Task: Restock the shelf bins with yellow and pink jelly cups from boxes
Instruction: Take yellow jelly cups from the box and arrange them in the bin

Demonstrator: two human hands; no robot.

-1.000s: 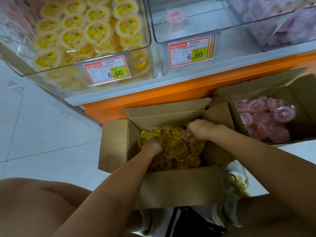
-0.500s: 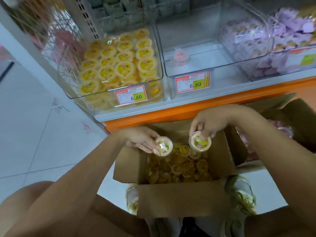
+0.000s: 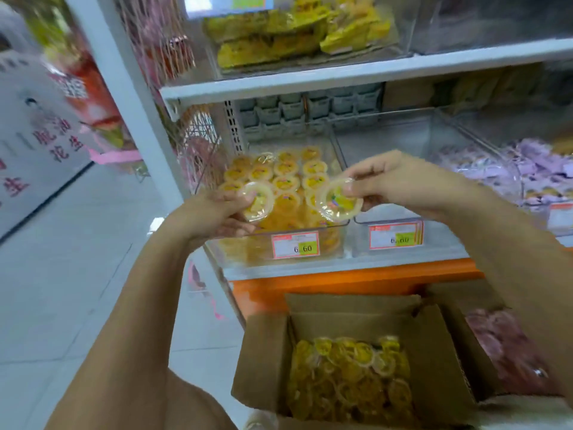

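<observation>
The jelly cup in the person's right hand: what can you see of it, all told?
The yellow jelly cup is a small round tub of clear plastic with a wide pale rim and a film lid printed yellow, too blurred to read. The right hand pinches its upper right rim. It is tilted, lid towards the camera, in the air before the clear shelf bin of like cups; seemingly only the hand touches it.
</observation>
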